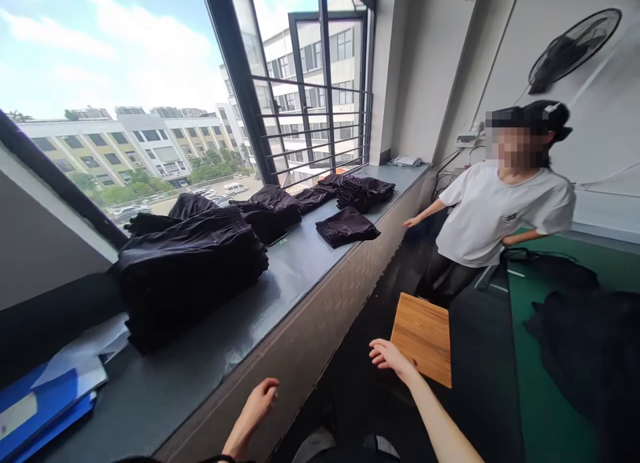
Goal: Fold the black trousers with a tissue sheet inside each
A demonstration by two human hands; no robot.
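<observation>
My left hand (258, 401) hangs in the air in front of the ledge wall, its fingers curled in with nothing showing in them. Farther right, my right hand (389, 357) is open, fingers stretched forward and holding nothing. It appears above or beside a wooden stool top (423, 335); whether they touch I cannot tell. On the window ledge (295, 276) rests a tall stack of folded black garments (195, 269), nearest my left hand. A smaller dark folded garment (348, 227) lies beyond it near the ledge's edge, apart from both hands.
More dark garments (363, 191) are piled along the window. Blue folders (47, 403) with papers lie at the ledge's near left. A person in a white T-shirt (505, 213) stands ahead, one arm held out. At right, a green table (533, 376) bears dark cloth (590, 343).
</observation>
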